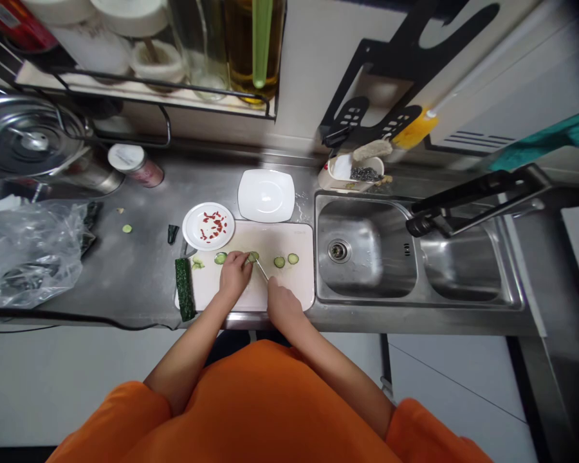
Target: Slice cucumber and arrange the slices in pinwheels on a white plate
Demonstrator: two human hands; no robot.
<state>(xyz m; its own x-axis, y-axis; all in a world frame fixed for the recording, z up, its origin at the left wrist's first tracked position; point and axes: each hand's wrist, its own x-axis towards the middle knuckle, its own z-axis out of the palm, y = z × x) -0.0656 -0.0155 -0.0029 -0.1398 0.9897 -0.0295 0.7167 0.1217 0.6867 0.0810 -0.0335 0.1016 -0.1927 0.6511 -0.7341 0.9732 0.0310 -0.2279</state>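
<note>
My right hand [283,302] is closed round the handle of a small knife [262,269], its thin blade pointing up and left to a cucumber slice [254,256]. At that slice's left edge, my left hand [235,273] has its fingertips pinched together on it. Both hands are over a pale cutting board [294,289]. Another cucumber slice [220,258] lies left of my left hand. Two more rounds, one a cucumber slice [279,262], lie to the right. Green cucumber scraps [197,263] are near the left edge. A length of cucumber [184,289] lies across the board's left edge.
A round white plate [188,229] with red pieces overlaps the board's top left corner. Behind the board is a square white plate [266,195]. A double steel sink [367,276] lies right; a plastic bag [33,251] and a lidded jar [136,165] are left. A bottle rack [174,96] hangs above.
</note>
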